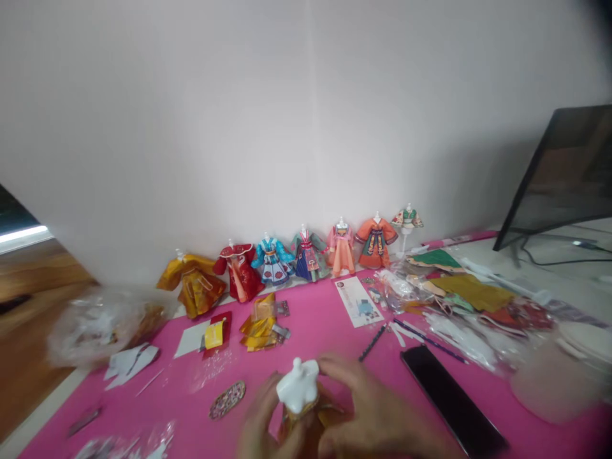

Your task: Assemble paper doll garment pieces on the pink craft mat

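A small white mannequin torso (299,387) with golden-brown fabric (306,424) round its lower part stands upright between my hands, low in the middle of the view. My left hand (265,424) grips its left side, fingers curled against the torso and cloth. From the right, my right hand (370,408) holds it too, with the index finger at the white shoulder and the thumb lower by the fabric. The picture is slightly blurred there. An oval patterned piece (227,400) lies on the pink mat (191,408) left of my hands.
Several dressed mini mannequins (271,258) line the wall. Golden fabric pieces (264,325) and a printed card (358,301) lie before them. At right are a black phone (452,401), fabric scraps (471,291), a frosted tub (559,376) and a monitor (564,172). Plastic bags (102,325) sit left.
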The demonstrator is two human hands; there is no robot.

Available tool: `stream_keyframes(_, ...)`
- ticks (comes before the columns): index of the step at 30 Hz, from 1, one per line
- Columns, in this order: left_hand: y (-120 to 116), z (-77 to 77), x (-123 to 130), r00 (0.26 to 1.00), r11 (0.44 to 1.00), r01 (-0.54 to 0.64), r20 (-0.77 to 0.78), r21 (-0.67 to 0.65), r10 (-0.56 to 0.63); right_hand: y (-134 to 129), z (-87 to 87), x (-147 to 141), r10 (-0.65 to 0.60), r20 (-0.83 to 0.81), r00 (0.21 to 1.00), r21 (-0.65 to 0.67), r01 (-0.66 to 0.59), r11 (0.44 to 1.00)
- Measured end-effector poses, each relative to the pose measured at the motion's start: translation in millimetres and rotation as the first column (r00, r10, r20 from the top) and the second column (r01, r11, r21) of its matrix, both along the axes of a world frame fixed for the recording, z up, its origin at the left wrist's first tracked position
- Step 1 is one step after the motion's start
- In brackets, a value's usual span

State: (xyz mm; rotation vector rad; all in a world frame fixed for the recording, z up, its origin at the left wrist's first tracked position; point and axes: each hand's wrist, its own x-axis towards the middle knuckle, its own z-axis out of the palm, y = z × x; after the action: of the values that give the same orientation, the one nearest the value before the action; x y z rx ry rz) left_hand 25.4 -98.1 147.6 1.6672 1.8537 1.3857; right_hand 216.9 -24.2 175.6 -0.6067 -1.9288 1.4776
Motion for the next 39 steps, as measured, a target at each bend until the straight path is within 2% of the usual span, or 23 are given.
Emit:
stream_keyframes(4,-9,6.0,3,0.995,0.994,0.096,-0.046,0.045,-0.094,-17,-12.5,-9,-0.07,-0.104,0.992,-0.115,0.058,0.992)
stream_keyframes(7,-14,8.9,5,0.993,0.992,0.121,-0.023,0.037,-0.12,-20,-13.5,-11,-0.097,-0.136,0.986,-0.188,0.07,0.98)
stream_keyframes(12,-20,13.7,13,0.98,0.987,0.154,0.13,-0.042,-0.147,-19,-9.9,-8,-0.155,-0.134,0.979,-0.033,0.152,0.988)
stream_keyframes(17,-17,16.6,22,0.968,0.992,0.127,0.22,-0.018,-0.12,-17,-12.3,-8,-0.168,-0.128,0.977,0.019,0.172,0.985)
stream_keyframes(20,-12,15.3,23,0.968,0.991,0.131,0.216,-0.012,-0.125,-19,-11.4,-7,-0.161,-0.131,0.978,0.007,0.163,0.987)
stream_keyframes(26,-7,12.2,22,0.974,0.988,0.155,0.171,-0.019,-0.15,-24,-7.8,-7,-0.18,-0.157,0.971,-0.087,0.168,0.982)
stream_keyframes(32,-4,14.1,24,0.991,0.992,0.11,0.066,0.058,-0.114,-26,-7.2,-17,-0.282,-0.19,0.941,-0.101,0.267,0.958)
stream_keyframes(35,-4,14.0,29,0.991,0.995,0.069,0.113,0.069,-0.077,-27,-4.8,-20,-0.284,-0.214,0.935,-0.166,0.252,0.953)
stream_keyframes(39,-5,18.4,37,0.979,0.999,0.037,0.2,0.021,-0.04,-26,-4.3,-21,-0.261,-0.253,0.932,-0.26,0.194,0.946)
